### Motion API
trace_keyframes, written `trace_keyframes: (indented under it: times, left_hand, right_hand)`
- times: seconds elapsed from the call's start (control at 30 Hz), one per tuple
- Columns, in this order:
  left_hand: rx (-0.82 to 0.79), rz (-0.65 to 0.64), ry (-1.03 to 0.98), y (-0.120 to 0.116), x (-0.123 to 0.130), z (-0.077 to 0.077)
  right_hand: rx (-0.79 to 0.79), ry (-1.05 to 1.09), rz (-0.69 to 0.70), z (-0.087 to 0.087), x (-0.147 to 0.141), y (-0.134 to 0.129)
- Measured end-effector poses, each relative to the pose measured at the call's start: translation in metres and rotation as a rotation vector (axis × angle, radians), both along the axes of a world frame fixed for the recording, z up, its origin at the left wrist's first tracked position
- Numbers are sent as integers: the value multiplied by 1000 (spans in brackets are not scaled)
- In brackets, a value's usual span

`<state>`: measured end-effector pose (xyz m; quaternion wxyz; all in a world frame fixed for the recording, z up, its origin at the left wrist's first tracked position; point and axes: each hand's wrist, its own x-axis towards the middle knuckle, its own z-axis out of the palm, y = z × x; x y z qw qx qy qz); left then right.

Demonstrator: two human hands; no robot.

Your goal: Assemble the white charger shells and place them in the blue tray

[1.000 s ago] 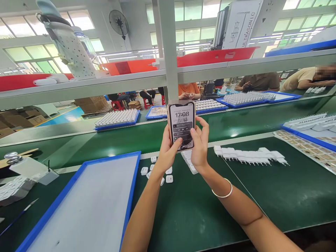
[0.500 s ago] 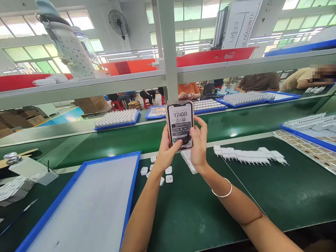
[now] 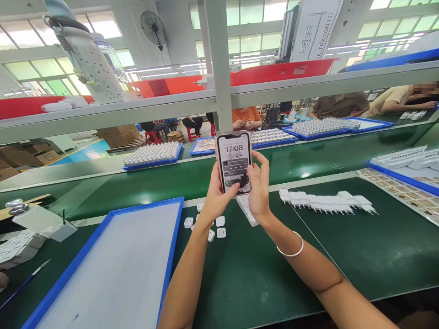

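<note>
A smartphone (image 3: pixel 233 161) is held upright in front of me, its lit screen reading 17:08. My left hand (image 3: pixel 216 197) grips its left edge, thumb on the lower screen. My right hand (image 3: pixel 259 188) holds the right edge, thumb resting on the screen too; a silver bangle (image 3: pixel 291 250) circles that wrist. Below the hands, a few small white charger plugs (image 3: pixel 219 227) lie loose on the green bench mat (image 3: pixel 247 274). A short stack of white plugs (image 3: pixel 247 211) sits just under the phone.
A blue-rimmed tray (image 3: pixel 113 265) lies at my left. A row of white plugs (image 3: pixel 325 203) stretches at the right. Farther trays of plugs (image 3: pixel 152 154) sit on the conveyor. Label sheets (image 3: pixel 401 194) are at far right. Other people work behind the grey shelf post (image 3: pixel 219 64).
The phone and both hands have drifted slightly left in view; my right thumb has shifted a little on the screen. Nothing else moved.
</note>
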<state>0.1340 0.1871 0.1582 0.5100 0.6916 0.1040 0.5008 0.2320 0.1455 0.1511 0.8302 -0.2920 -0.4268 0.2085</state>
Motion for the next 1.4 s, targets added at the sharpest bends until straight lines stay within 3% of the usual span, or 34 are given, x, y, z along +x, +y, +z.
trace_keyframes:
  times: [0.2, 0.73, 1.23, 1.4]
  left_hand:
    - [8, 28, -2, 1, 0, 1]
    - [-29, -61, 10, 0, -1, 0]
    - [24, -127, 33, 8, -8, -1]
    - [6, -95, 17, 7, -6, 0]
  right_hand:
    - [-20, 3, -3, 0, 0, 0]
    - [-21, -9, -37, 5, 0, -3]
    - [-53, -50, 60, 4, 4, -6]
    - [-48, -46, 62, 4, 4, -7]
